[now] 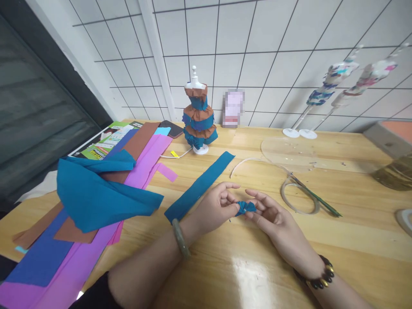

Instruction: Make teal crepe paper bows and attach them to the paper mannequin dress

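Over wooden table point(206, 270), left hand point(215, 209) pinching gathered teal piece point(246, 207), right hand point(274, 217) pinching its other end

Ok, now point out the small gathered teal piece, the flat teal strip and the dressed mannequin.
Small gathered teal piece point(246, 207), head view: its creased middle.
Flat teal strip point(201, 185), head view: its uncovered middle.
Dressed mannequin point(198, 113), head view: a brown ruffle halfway up.

The left forearm point(148, 267) and right forearm point(341, 295) slant inward; the left hand point(214, 207) and right hand point(277, 219) nearly meet, both closed in a light pinch (each one's uppermost finger point(229, 186) stretched toward the other).
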`<state>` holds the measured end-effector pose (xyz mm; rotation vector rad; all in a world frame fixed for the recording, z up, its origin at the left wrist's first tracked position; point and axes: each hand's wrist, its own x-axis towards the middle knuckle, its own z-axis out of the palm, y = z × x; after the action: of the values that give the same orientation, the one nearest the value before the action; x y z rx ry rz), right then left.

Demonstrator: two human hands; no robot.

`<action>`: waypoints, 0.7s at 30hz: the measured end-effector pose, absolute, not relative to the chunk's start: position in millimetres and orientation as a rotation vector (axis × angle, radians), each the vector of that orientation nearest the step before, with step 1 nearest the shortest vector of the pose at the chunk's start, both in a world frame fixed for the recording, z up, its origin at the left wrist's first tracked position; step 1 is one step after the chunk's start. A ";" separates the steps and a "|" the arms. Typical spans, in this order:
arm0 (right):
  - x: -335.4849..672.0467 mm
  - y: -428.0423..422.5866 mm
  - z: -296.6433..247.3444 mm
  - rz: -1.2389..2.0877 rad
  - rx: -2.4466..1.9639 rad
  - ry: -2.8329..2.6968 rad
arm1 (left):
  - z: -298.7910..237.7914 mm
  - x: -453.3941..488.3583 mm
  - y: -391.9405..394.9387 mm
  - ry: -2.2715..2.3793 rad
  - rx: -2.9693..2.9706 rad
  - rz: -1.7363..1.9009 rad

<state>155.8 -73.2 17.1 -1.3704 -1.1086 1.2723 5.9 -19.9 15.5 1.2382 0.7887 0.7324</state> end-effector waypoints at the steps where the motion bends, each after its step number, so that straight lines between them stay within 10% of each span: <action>1: 155.4 -73.4 17.1 1.290 -1.361 -1.106 | 15.9 6.1 -19.9 0.785 1.227 0.739; 21: 159.6 -71.2 13.9 1.213 -1.372 -0.930 | 15.1 8.8 -23.7 0.751 1.148 0.658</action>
<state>159.6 -71.2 13.9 -1.3719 -0.9298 1.2127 8.8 -23.7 15.1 1.1485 0.7508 0.6575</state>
